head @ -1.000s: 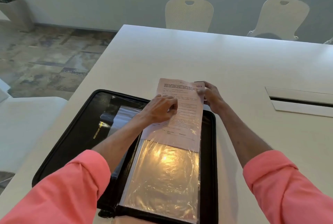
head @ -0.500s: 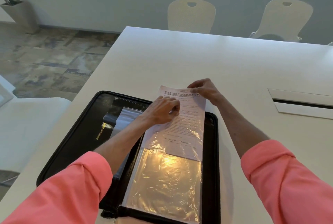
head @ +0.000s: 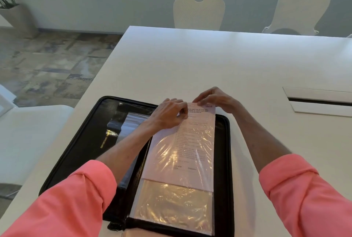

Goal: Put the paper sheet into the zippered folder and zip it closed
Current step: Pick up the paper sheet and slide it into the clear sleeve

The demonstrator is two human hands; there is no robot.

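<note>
A black zippered folder [head: 82, 137] lies open on the white table [head: 190, 61]. On its right half sits a clear plastic sleeve [head: 171, 208]. A printed paper sheet [head: 192, 141] is most of the way inside that sleeve, with only its top strip sticking out past the sleeve's far edge. My left hand [head: 167, 114] pinches the sleeve's opening at the sheet's upper left. My right hand [head: 213, 97] pinches the sheet's top edge with curled fingers. Both forearms wear pink sleeves.
A recessed cable slot [head: 320, 101] is set in the table to the right. Two cream chairs [head: 199, 11] stand at the far side. A white seat [head: 28, 135] is on the left, and a potted plant [head: 11, 7] stands far left on the floor.
The sheet has slid down toward me, deeper into the clear sleeve. My right hand moved from the sheet's right edge to its top edge, following it down.
</note>
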